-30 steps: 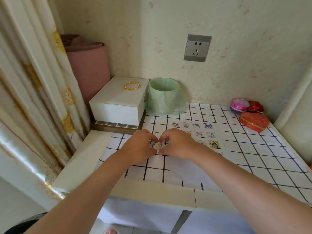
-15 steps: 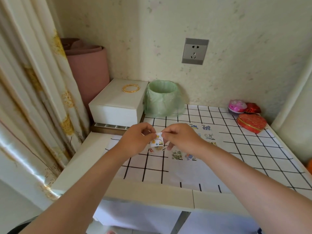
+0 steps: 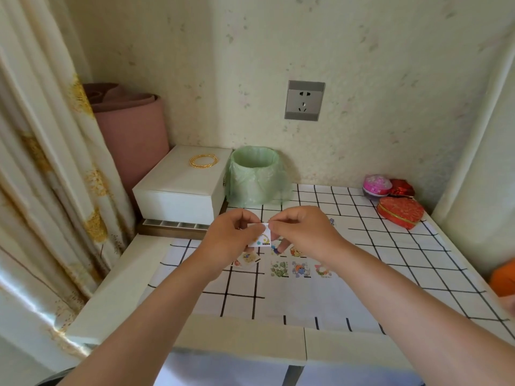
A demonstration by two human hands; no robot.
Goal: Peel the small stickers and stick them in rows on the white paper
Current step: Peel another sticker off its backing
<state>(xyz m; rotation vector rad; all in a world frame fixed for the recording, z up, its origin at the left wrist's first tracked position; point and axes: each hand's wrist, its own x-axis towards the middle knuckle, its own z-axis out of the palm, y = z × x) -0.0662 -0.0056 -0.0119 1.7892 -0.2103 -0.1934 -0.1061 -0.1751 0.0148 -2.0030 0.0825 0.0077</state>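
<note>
My left hand (image 3: 232, 235) and my right hand (image 3: 302, 231) are raised above the table, both pinching one small sticker square (image 3: 261, 235) between them. It is white with small coloured pictures; the right fingers grip its top edge. Below lies the white paper (image 3: 312, 296) on the black-grid tablecloth, with several small stickers (image 3: 299, 268) stuck in rows on it. My hands hide the rows further back.
A green-lined bin (image 3: 255, 176) stands at the back, next to a white box (image 3: 181, 188) with gold bangles (image 3: 203, 160) on top. Red and pink heart-shaped boxes (image 3: 400, 211) sit at the back right. A curtain hangs at the left.
Both hands have lifted off the paper with the sticker square, from table level to higher and nearer the back. The stuck stickers beneath have come into view.
</note>
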